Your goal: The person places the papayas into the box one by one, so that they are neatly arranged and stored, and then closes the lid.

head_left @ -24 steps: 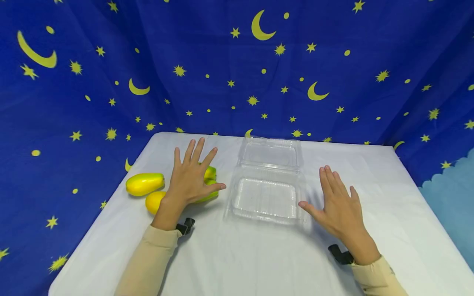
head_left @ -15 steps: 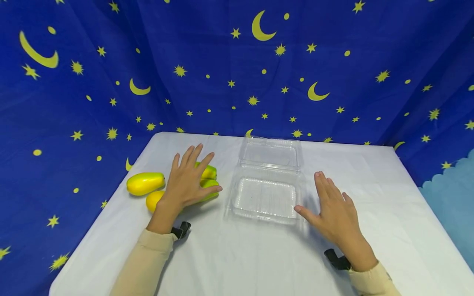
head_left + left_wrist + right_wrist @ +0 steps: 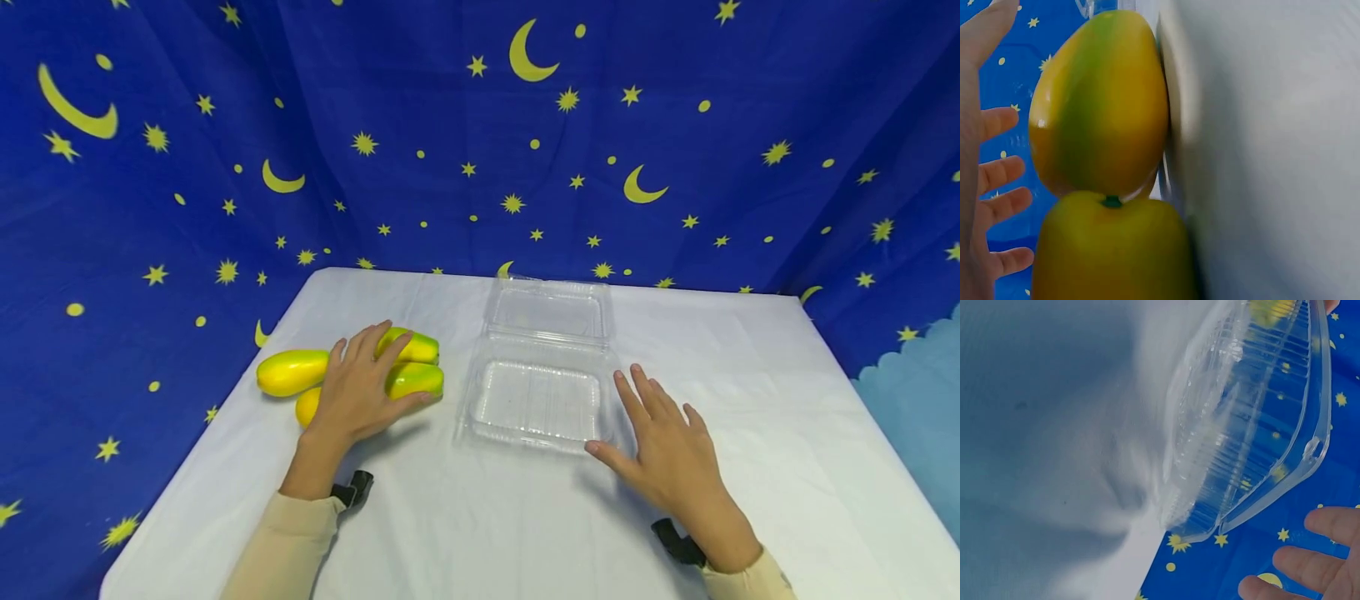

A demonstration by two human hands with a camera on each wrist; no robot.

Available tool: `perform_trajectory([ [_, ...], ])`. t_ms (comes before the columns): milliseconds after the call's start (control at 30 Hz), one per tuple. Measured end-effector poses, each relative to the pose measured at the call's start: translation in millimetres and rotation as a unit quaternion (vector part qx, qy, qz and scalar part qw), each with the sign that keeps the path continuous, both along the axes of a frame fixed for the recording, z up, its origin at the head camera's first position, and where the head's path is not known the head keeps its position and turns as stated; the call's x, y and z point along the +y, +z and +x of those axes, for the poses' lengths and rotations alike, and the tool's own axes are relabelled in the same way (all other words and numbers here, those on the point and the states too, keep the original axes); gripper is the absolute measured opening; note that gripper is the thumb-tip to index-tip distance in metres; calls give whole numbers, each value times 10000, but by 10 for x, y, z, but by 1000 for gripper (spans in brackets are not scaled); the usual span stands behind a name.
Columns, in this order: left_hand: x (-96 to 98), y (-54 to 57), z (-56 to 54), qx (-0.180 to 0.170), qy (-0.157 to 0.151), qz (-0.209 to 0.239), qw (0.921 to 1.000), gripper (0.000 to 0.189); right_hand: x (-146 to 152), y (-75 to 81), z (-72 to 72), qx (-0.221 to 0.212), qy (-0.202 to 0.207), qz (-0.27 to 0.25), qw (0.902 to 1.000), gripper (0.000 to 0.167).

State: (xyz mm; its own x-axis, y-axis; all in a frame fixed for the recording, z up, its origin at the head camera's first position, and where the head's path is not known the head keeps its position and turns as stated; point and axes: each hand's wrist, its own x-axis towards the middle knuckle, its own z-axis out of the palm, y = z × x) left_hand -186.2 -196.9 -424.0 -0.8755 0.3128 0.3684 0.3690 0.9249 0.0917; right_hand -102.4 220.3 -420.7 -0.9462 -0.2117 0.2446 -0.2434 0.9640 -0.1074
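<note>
On the left of the table lie several yellow-green fruits that look like papayas. My left hand (image 3: 352,390) hovers over them, fingers spread and slightly bent, between the left papaya (image 3: 291,372) and the two right ones, a rear papaya (image 3: 417,347) and a front papaya (image 3: 418,380). Part of a yellow papaya (image 3: 307,407) shows beside the wrist. The left wrist view has one papaya (image 3: 1100,103) behind another papaya (image 3: 1113,250), fingers apart from both. My right hand (image 3: 667,454) is spread beside the clear plastic clamshell container (image 3: 536,400), its thumb near the front right corner.
The container's lid (image 3: 547,310) lies folded back behind its base, toward the rear table edge. A white cloth (image 3: 487,517) covers the table. A blue curtain (image 3: 450,108) with yellow moons and stars hangs behind and at the sides.
My left hand has come back toward me and lower, uncovering more of the right papayas, its fingers bending slightly. My right hand has moved nearer me and left, toward the container's front corner.
</note>
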Motion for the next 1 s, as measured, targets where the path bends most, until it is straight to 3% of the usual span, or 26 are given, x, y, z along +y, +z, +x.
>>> perform_trajectory([
  [167,-34,-34,42,122,-60,110,9998,90,-24,-34,35,-63,-5,48,10000,93],
  [400,-91,-63,60,-131,-42,229,9996,87,-65,-71,66,-238,-8,74,9997,86],
  [700,-149,-93,72,-90,-195,530,9984,80,-93,-142,53,-347,37,233,9991,87],
  [1000,-214,-124,73,-371,-186,964,9945,77,-110,-165,20,-405,36,148,9991,87],
])
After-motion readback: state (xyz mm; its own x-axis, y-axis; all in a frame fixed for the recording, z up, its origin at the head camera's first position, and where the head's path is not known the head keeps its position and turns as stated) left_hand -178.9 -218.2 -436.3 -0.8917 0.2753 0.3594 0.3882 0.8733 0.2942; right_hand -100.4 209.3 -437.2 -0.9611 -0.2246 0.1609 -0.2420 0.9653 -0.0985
